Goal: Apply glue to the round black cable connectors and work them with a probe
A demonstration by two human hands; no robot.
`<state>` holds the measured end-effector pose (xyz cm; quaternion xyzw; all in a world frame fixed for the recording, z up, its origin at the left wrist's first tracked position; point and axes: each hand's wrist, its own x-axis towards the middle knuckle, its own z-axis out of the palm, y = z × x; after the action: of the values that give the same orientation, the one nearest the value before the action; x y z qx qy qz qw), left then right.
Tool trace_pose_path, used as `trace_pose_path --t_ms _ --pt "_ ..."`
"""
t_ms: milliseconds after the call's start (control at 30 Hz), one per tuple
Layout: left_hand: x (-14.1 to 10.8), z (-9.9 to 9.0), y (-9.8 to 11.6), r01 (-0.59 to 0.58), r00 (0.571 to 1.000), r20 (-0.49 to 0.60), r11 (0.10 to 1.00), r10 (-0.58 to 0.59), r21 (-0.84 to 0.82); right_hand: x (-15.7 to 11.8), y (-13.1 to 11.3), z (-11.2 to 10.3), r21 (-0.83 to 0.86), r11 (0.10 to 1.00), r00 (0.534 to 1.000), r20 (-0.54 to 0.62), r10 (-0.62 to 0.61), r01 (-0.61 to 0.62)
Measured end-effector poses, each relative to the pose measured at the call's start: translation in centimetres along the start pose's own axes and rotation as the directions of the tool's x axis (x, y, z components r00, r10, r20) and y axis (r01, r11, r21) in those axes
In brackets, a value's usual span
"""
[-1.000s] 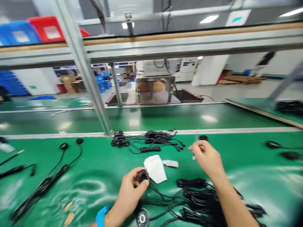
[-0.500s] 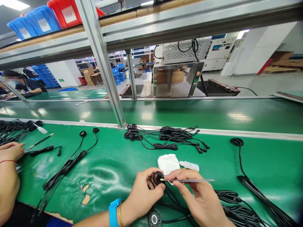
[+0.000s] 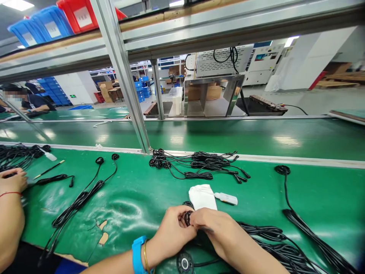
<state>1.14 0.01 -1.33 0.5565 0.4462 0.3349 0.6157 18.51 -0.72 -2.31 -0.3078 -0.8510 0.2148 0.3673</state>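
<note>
My left hand [image 3: 174, 231] is closed around a small round black cable head [image 3: 187, 218], holding it low over the green mat. My right hand [image 3: 218, 230] is pressed against the right side of that piece, fingers pinched together. A thin silvery stick [image 3: 207, 228] shows only in part under the right fingers; its tip is hidden. Just beyond the left fingers is another black round part [image 3: 188, 204], mostly covered. A white folded cloth [image 3: 203, 196] and a small white squeeze bottle [image 3: 226, 198] lie beyond my hands. Beside my left wrist rests a black disc with a white ring [image 3: 185, 263].
Bundled black cables [image 3: 199, 165] lie at the mat's back edge, more cables [image 3: 273, 243] to my right. A single cable [image 3: 299, 224] runs along the far right, paired cables [image 3: 78, 201] at left. Another person's hand [image 3: 13, 182] works at far left. A metal post [image 3: 125, 83] stands ahead.
My right hand has turned over and moved closer to my left hand, so the stick, plainly visible before, is now mostly covered. The round head has shifted slightly and is more hidden.
</note>
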Motion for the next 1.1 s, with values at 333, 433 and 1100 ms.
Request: trace_pose_path --t_ms 333,433,1100 --pt "-0.4 0.2 0.7 0.062 0.994 -0.106 0.977 -0.041 0.204 -0.1 -0.5 -4.0 0.261 0.920 0.715 -0.579 0.392 -0.293" --pt "-0.5 0.1 0.7 0.075 0.994 -0.097 0.978 -0.057 0.193 -0.9 2.0 -6.2 -0.005 0.800 0.618 -0.638 0.460 -0.600" --pt "0.0 -0.1 -0.3 0.056 0.987 -0.143 0.995 -0.068 -0.088 -0.6 2.0 -2.2 -0.383 0.923 0.965 -0.236 -0.115 0.016"
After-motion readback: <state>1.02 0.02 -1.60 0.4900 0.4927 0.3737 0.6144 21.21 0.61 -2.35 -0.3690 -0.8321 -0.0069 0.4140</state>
